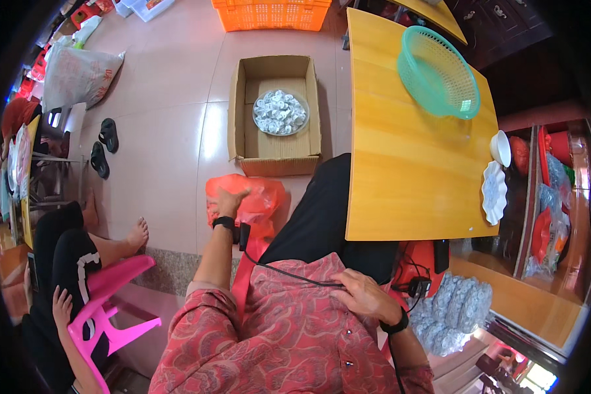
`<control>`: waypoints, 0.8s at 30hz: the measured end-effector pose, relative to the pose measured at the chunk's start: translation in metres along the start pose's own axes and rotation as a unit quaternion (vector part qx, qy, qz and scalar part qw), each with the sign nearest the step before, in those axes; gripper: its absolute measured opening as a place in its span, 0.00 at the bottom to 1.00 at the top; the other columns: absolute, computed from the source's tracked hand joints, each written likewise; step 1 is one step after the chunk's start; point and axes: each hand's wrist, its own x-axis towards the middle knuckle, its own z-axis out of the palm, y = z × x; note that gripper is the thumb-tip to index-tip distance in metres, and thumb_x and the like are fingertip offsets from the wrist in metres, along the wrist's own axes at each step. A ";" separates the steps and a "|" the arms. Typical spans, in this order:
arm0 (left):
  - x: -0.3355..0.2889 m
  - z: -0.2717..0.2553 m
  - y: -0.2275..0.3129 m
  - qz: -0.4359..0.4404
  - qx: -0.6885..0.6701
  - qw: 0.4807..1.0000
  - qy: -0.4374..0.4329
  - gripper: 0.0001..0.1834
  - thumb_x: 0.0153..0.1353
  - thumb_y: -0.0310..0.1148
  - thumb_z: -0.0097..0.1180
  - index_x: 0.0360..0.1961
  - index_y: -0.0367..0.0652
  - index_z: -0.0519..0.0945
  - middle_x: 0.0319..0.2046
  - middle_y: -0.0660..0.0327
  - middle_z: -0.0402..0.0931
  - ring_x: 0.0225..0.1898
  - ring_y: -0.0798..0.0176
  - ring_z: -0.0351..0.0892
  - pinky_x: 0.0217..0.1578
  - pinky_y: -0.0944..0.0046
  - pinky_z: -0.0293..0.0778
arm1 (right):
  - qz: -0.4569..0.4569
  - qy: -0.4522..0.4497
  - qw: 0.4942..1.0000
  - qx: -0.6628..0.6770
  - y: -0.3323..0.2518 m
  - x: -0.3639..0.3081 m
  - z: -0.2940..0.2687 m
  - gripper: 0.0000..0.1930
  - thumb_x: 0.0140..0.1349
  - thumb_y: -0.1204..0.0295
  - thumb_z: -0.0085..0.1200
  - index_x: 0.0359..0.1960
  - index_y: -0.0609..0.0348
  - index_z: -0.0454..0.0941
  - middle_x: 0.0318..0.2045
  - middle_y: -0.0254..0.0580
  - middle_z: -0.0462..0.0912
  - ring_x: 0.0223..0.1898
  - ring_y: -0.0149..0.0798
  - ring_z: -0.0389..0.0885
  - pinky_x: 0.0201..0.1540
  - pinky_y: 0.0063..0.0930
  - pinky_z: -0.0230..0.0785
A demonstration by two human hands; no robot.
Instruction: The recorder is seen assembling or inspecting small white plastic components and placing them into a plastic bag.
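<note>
My left hand (225, 203) reaches down to the floor and rests on a red plastic bag (256, 200), fingers spread over its top; whether it grips the bag is unclear. My right hand (364, 295) lies flat against my red patterned shirt at the waist, over a black cable (289, 274), holding nothing. Just beyond the bag stands an open cardboard box (276, 154) with a round dish of small white pieces (280, 111) inside it.
A yellow wooden table (407, 151) carries a green basket (438, 72), a white cup (500, 147) and a white plate (493, 192). A bag of white pieces (453, 312) sits at my right. A person on a pink stool (108, 308) sits left. Sandals (104, 148), an orange crate (272, 14).
</note>
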 end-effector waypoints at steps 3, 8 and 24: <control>0.037 0.040 -0.075 0.048 0.017 0.995 -0.085 0.80 0.30 0.60 0.78 0.73 0.41 0.35 0.73 0.38 0.35 0.71 0.26 0.34 0.68 0.36 0.41 | 0.011 0.003 1.000 0.009 0.007 0.003 0.001 0.19 0.63 0.64 0.54 0.50 0.65 0.72 0.43 0.58 0.76 0.48 0.58 0.75 0.51 0.45 0.68; -0.025 0.075 -0.058 -0.106 0.359 0.909 -0.182 0.84 0.28 0.60 0.78 0.72 0.44 0.26 0.69 0.39 0.52 0.71 0.42 0.52 0.66 0.42 0.56 | 0.055 0.026 0.998 0.007 0.013 0.001 0.006 0.19 0.63 0.64 0.55 0.50 0.65 0.72 0.44 0.59 0.76 0.48 0.58 0.76 0.51 0.45 0.68; -0.019 -0.056 -0.025 0.045 0.299 0.939 -0.161 0.25 0.41 0.27 0.60 0.47 0.39 0.81 0.38 0.44 0.82 0.41 0.47 0.83 0.41 0.52 0.79 | -0.036 0.008 0.999 0.014 0.016 0.017 0.017 0.18 0.63 0.67 0.54 0.49 0.67 0.73 0.43 0.55 0.75 0.49 0.55 0.74 0.51 0.41 0.68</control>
